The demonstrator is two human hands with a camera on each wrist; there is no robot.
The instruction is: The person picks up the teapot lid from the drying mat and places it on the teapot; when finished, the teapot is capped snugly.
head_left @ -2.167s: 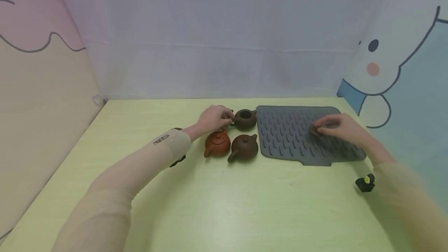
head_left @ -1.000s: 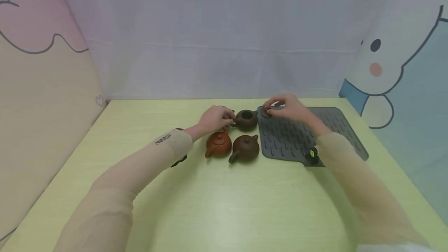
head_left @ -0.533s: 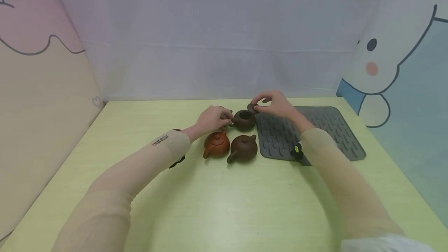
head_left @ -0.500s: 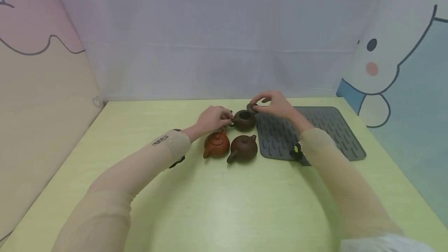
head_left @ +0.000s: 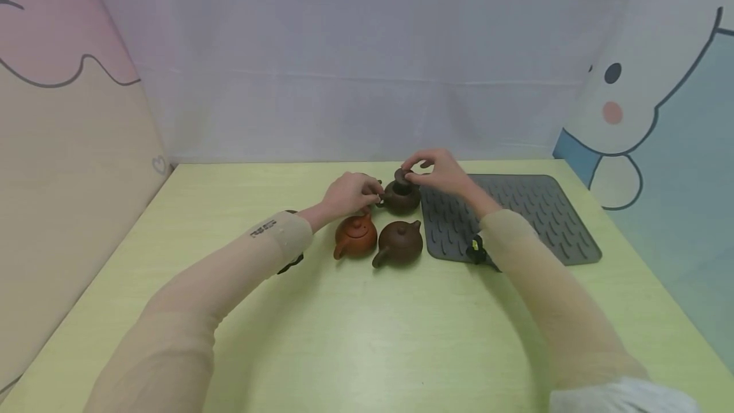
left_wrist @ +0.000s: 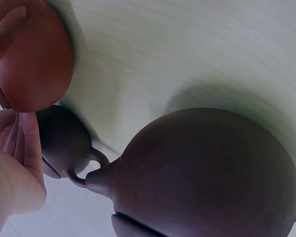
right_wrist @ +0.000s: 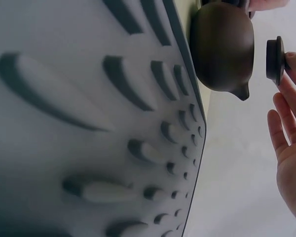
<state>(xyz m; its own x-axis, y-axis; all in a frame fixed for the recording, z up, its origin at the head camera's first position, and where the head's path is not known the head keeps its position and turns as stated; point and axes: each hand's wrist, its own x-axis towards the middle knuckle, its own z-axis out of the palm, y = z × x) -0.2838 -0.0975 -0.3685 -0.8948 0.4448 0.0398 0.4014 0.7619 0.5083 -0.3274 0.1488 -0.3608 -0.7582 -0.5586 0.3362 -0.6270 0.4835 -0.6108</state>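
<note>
An uncovered dark brown teapot stands at the back, just left of the grey mat. My left hand holds it at its handle end, fingertips curled close to the handle. Above its opening hangs a round dark lid, its knob pinched between the thumb and finger of my right hand. The right wrist view shows a gap between lid and pot. Nearer me are a reddish-orange teapot and another dark brown teapot, both lidded. One more dark teapot is mostly hidden behind my left hand in the head view.
A grey ridged mat lies to the right of the teapots, partly under my right forearm. The teapots stand close together on a pale yellow-green table. Behind its far edge hangs a white cloth.
My right hand has carried the lid leftward from over the mat to above the uncovered teapot. My left hand has stayed where it was, and the teapots have not moved.
</note>
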